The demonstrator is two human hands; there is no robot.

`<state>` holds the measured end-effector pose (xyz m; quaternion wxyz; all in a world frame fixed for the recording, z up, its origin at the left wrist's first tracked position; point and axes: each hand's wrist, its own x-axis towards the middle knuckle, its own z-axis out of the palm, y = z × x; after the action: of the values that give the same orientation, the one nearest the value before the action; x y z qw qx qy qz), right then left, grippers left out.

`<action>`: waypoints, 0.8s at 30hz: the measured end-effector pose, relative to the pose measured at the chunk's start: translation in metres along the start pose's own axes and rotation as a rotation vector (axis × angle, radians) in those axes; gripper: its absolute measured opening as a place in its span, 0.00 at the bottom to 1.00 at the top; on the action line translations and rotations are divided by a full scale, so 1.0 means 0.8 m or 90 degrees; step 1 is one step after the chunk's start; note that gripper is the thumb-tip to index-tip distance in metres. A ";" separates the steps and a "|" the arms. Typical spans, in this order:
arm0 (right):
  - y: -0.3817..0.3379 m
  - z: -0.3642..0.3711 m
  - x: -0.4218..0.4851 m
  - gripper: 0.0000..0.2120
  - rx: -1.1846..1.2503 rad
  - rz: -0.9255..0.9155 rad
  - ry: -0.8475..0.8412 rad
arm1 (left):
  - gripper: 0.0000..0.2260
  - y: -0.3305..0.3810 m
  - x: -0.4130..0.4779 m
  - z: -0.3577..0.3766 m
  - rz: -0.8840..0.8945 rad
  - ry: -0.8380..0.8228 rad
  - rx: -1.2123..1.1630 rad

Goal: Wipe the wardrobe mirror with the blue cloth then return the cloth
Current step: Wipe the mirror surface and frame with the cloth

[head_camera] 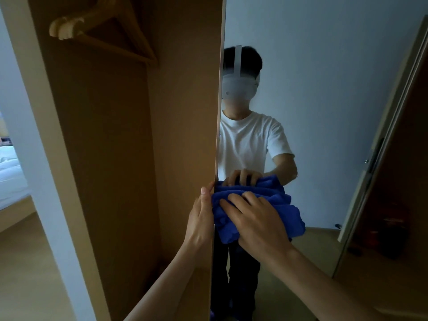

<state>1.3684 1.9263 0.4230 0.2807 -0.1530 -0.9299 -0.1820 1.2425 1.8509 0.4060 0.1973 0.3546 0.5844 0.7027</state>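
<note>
The wardrobe mirror (324,89) is on the inside of an open door, seen at a slant on the right. A bunched blue cloth (289,216) lies against the glass near its left edge. My right hand (254,218) presses the cloth onto the mirror with fingers spread over it. My left hand (201,216) grips the door's edge (217,135), thumb on the wooden side; its fingers are hidden behind the edge. The mirror reflects a person in a white T-shirt with a hand on the cloth.
The open wardrobe compartment (111,158) fills the left, with wooden hangers (97,26) at the top. A white wall strip and part of a bed (11,172) lie far left. Another wooden door (393,181) shows in the reflection at right.
</note>
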 end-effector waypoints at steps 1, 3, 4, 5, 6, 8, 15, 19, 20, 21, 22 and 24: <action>0.000 0.000 -0.001 0.20 0.000 -0.002 0.005 | 0.23 -0.002 -0.003 0.000 -0.001 0.004 0.003; 0.001 -0.004 -0.001 0.19 0.001 -0.004 0.017 | 0.20 -0.003 -0.007 0.000 -0.012 0.002 0.007; 0.002 -0.009 0.002 0.20 0.002 -0.002 0.026 | 0.19 -0.003 -0.007 0.000 -0.016 -0.001 0.004; 0.004 -0.014 0.006 0.20 0.004 0.004 0.038 | 0.20 -0.003 -0.008 0.001 -0.018 -0.006 -0.002; 0.007 -0.022 0.013 0.21 0.007 0.014 0.054 | 0.21 -0.003 -0.009 0.000 -0.017 -0.012 -0.005; 0.014 -0.037 0.029 0.21 0.010 0.039 0.092 | 0.25 -0.003 -0.008 0.000 -0.007 -0.025 0.005; 0.008 -0.012 0.009 0.18 0.015 0.017 0.072 | 0.21 -0.004 -0.012 -0.001 0.000 -0.029 -0.004; -0.005 0.023 -0.026 0.21 0.008 0.026 -0.023 | 0.19 -0.008 -0.013 0.001 -0.017 -0.012 0.020; -0.006 0.027 -0.029 0.21 0.004 0.026 -0.037 | 0.19 -0.008 -0.013 0.003 -0.018 -0.010 0.024; -0.005 0.029 -0.030 0.21 0.000 0.024 -0.040 | 0.17 -0.008 -0.013 0.004 -0.017 -0.006 0.028; -0.005 0.028 -0.029 0.20 -0.003 0.022 -0.033 | 0.15 -0.009 -0.013 0.005 -0.018 -0.001 0.032; -0.003 0.024 -0.027 0.19 0.000 0.021 -0.012 | 0.15 -0.011 -0.014 0.007 -0.020 0.009 0.048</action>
<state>1.3757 1.9283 0.3946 0.2749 -0.1700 -0.9298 -0.1762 1.2530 1.8489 0.3944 0.1906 0.3473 0.6172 0.6798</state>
